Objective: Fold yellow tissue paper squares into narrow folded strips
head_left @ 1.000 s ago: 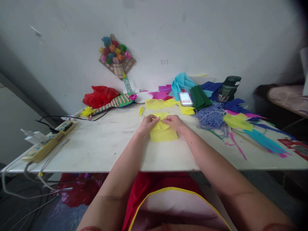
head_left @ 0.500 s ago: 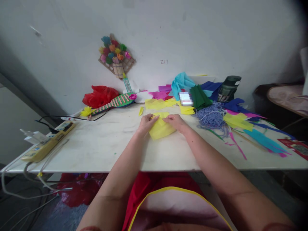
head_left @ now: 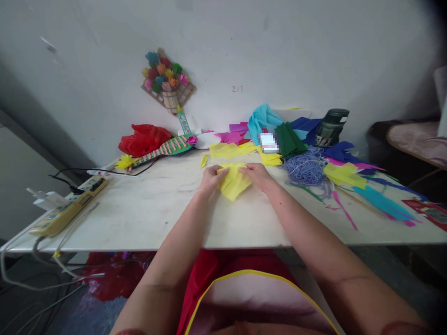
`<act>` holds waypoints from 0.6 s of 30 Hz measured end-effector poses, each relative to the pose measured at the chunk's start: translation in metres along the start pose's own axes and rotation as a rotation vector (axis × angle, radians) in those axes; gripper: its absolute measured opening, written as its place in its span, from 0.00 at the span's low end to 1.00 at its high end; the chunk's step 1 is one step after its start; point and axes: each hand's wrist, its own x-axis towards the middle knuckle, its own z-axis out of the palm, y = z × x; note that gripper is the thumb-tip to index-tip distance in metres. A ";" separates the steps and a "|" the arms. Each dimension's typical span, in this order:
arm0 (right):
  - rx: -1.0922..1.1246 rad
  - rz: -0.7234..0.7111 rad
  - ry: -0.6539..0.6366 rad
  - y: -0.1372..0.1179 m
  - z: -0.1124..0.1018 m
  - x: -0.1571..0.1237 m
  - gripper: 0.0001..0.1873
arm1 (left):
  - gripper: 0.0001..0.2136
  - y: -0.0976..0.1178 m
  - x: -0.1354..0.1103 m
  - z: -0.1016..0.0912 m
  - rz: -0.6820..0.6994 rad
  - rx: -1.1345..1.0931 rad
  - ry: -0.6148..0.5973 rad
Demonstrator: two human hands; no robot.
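A folded sheet of yellow tissue paper hangs between both hands just above the white table. My left hand pinches its left upper edge with closed fingers. My right hand pinches the right upper edge, fingers also closed. The sheet is tilted, one corner pointing down at the table. More yellow paper pieces lie right behind the hands.
Coloured paper scraps, purple yarn and a dark green bottle crowd the right side. A red bag, a striped paddle and a power strip with cables lie left. A paper flower basket hangs on the wall.
The yellow sheet lay flat on the table a second ago. Both hands have lifted and turned it, so it now hangs tilted between them.
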 end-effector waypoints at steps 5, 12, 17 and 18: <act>0.005 0.081 -0.119 -0.002 0.000 -0.003 0.14 | 0.18 0.010 -0.005 -0.007 0.005 0.120 -0.054; 0.126 0.071 -0.137 -0.002 0.002 -0.003 0.16 | 0.17 0.001 0.001 0.001 0.050 0.329 -0.055; 0.138 0.081 -0.110 -0.001 0.001 0.000 0.17 | 0.15 -0.006 0.006 0.004 0.024 0.205 0.178; 0.103 0.074 -0.103 0.000 0.001 0.000 0.16 | 0.15 -0.007 0.006 0.004 0.015 0.178 0.195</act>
